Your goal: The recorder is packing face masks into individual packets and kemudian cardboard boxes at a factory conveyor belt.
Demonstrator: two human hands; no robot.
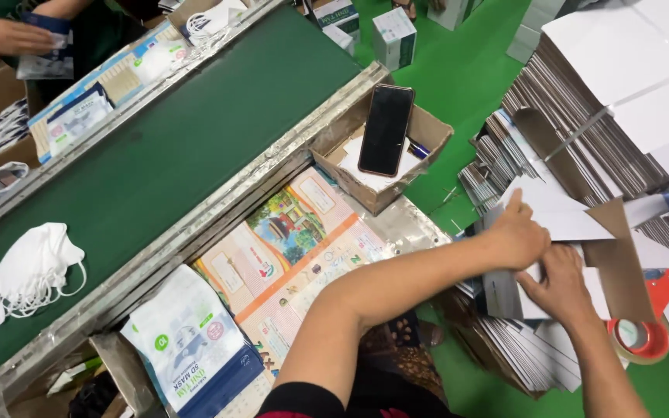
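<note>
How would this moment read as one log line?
left hand: pressing flat carton | right hand: gripping its edge | tape dispenser: beside | phone: in small box

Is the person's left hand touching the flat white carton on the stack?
Touching. In the head view, the left hand lies flat on the white carton, fingers pressed on its surface with no gap. The right hand touches it too.

Under my left hand (517, 236) and right hand (557, 280) the flattened carton (574, 224) is stiff card, smooth matt white outside and dull brown on its flaps, lying on stacked sheets (582, 116) whose edges look ribbed. The conveyor belt (172, 139) is matt green, rubbery, with scuffed, dull metal rails (218, 203). The phone (386, 129) has glossy black glass, the mask pouches (187, 340) shiny plastic, the loose masks (32, 267) soft white cloth
</note>
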